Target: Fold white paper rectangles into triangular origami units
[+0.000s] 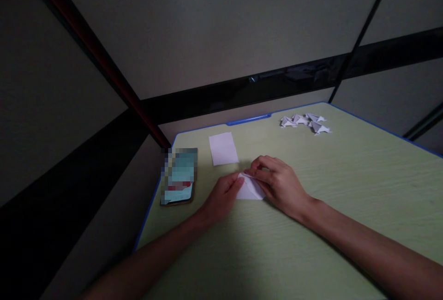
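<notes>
A small white folded paper point(249, 190) lies on the pale green table point(346, 189). My left hand point(223, 197) presses its left edge with the fingertips. My right hand point(278, 182) rests over its right side and pinches the top fold with thumb and forefinger. Both hands touch the same piece. Part of the paper is hidden under my right fingers.
A flat white paper sheet point(223, 148) lies just beyond my hands. A phone point(180, 175) lies at the table's left edge. Several folded white paper figures point(306, 123) sit at the far right. A blue pen point(248, 119) lies along the far edge. Dark bars and a wall stand behind.
</notes>
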Action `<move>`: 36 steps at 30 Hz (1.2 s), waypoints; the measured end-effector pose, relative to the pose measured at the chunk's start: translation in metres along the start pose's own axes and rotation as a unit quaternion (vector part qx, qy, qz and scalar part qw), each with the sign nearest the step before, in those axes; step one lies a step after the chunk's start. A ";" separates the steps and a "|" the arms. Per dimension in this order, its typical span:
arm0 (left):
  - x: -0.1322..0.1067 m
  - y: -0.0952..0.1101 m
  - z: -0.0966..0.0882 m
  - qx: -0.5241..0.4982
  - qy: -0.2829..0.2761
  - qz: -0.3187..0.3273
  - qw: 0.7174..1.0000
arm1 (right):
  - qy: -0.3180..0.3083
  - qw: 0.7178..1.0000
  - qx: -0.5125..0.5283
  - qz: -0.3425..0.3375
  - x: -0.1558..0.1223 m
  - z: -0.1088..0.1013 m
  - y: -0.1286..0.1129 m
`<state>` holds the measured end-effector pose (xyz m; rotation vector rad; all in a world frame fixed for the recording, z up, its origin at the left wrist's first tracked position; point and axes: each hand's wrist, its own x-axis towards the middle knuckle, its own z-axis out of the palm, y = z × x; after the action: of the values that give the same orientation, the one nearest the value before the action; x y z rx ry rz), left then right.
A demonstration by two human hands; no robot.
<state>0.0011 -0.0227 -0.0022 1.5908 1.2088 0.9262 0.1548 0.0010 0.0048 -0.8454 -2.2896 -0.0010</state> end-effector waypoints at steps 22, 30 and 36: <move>-0.001 0.000 0.005 -0.061 0.092 -0.018 0.994 | 0.069 0.992 -0.047 -0.094 0.002 -0.002 -0.005; 0.000 -0.002 0.006 -0.076 0.082 -0.017 0.994 | 0.071 0.988 -0.059 -0.123 0.002 -0.004 -0.005; -0.001 -0.003 0.005 -0.064 0.079 -0.007 0.995 | 0.071 0.991 -0.038 -0.110 0.001 -0.003 -0.004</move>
<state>0.0044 -0.0247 -0.0066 1.4287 1.2404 1.1149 0.1539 -0.0025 0.0081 -0.6050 -2.2469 -0.2410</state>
